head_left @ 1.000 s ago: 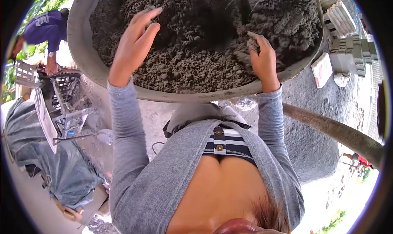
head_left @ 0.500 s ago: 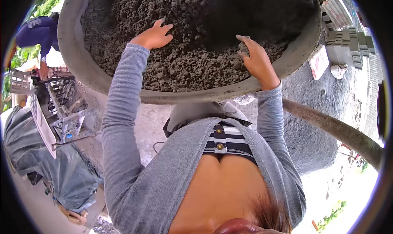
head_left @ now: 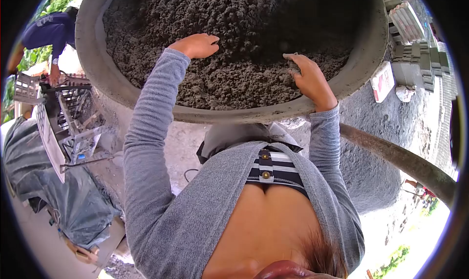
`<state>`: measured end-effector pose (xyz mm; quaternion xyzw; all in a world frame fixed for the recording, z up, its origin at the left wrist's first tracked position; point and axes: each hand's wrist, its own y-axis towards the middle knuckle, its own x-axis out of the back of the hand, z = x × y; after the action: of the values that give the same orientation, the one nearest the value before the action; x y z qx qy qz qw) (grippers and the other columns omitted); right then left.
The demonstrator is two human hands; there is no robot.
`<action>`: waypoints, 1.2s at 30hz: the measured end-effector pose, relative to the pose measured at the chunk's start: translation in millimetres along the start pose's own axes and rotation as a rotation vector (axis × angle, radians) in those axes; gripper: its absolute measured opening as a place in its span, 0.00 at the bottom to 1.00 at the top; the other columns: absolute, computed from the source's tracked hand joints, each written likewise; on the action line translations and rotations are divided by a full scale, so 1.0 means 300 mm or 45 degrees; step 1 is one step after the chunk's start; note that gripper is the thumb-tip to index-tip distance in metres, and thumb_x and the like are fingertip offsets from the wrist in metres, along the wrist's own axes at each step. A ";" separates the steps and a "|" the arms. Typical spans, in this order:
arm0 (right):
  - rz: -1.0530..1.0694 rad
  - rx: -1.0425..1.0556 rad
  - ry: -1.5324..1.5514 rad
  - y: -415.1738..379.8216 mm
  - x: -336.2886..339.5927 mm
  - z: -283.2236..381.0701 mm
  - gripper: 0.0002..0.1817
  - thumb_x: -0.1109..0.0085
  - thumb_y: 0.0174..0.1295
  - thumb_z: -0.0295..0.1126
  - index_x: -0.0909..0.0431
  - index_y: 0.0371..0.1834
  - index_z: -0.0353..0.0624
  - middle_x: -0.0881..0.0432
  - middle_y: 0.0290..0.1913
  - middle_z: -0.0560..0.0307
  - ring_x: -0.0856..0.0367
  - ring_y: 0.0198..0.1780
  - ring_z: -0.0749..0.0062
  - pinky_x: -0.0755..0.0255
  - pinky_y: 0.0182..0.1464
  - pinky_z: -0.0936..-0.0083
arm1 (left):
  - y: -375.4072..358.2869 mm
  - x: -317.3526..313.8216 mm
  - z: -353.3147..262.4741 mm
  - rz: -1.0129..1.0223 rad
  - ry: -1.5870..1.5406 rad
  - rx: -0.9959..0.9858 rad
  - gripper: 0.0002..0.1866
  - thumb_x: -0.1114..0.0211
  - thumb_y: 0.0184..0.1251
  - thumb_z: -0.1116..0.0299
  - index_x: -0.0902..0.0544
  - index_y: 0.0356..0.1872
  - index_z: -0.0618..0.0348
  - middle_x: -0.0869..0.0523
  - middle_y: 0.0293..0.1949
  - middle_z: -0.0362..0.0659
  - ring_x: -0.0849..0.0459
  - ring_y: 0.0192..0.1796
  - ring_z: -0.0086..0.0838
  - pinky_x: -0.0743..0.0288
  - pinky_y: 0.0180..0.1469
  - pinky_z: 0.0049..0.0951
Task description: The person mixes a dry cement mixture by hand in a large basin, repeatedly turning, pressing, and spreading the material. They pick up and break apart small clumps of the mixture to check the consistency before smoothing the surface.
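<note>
A wide round basin [head_left: 229,115] holds dark, crumbly material [head_left: 215,86] that looks damp. Over the left part of it is my left hand [head_left: 198,46], its fingers bent and partly bunched; whether anything is between them is hidden. My right hand [head_left: 309,78] hangs just inside the near right rim, index finger stretched out towards the material and thumb apart, with grey dirt on the fingertips and nothing held. A dark shadow covers the material beyond my right hand.
At the left, another person [head_left: 51,32] bends over crates [head_left: 73,103]. Below them lies a grey tarp [head_left: 73,201]. A thick pole [head_left: 400,157] slants down at the right, beside a grey mound [head_left: 366,171]. Stacked blocks [head_left: 415,61] stand at the upper right.
My left hand has moved slightly right, and its spread fingers have drawn closer together. My right hand has shifted slightly down. The basin appears a little further right.
</note>
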<state>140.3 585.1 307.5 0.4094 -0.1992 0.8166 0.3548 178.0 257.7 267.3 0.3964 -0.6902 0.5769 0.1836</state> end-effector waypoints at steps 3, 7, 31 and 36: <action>0.005 0.016 0.012 -0.002 0.004 -0.003 0.23 0.43 0.56 0.22 0.25 0.58 0.40 0.22 0.56 0.43 0.26 0.58 0.46 0.32 0.61 0.62 | -0.003 -0.002 -0.001 0.006 0.028 -0.030 0.27 0.59 0.76 0.53 0.38 0.73 0.47 0.40 0.73 0.47 0.42 0.74 0.43 0.44 0.73 0.45; -0.203 0.037 0.050 0.009 0.006 0.009 0.21 0.42 0.56 0.22 0.23 0.55 0.40 0.19 0.50 0.45 0.21 0.51 0.48 0.28 0.55 0.64 | -0.015 0.010 -0.003 0.012 0.041 -0.018 0.27 0.59 0.76 0.53 0.38 0.73 0.47 0.39 0.73 0.45 0.41 0.74 0.42 0.44 0.73 0.44; -0.898 -0.222 0.374 0.003 0.025 -0.034 0.17 0.41 0.62 0.24 0.23 0.55 0.38 0.16 0.44 0.53 0.17 0.45 0.71 0.24 0.49 0.74 | -0.035 0.010 -0.044 -0.008 0.048 -0.154 0.26 0.58 0.75 0.57 0.35 0.71 0.53 0.33 0.70 0.46 0.35 0.71 0.42 0.41 0.72 0.38; -0.893 -0.190 0.376 0.006 0.035 -0.042 0.16 0.40 0.60 0.24 0.21 0.52 0.38 0.16 0.44 0.52 0.17 0.44 0.69 0.24 0.48 0.73 | -0.008 -0.021 -0.010 -0.084 0.002 -0.230 0.25 0.55 0.73 0.58 0.31 0.68 0.56 0.29 0.67 0.49 0.33 0.69 0.43 0.39 0.71 0.37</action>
<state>128.0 595.9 308.6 0.3038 -0.0528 0.6791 0.6661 183.2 262.5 265.0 0.4003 -0.7258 0.5062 0.2381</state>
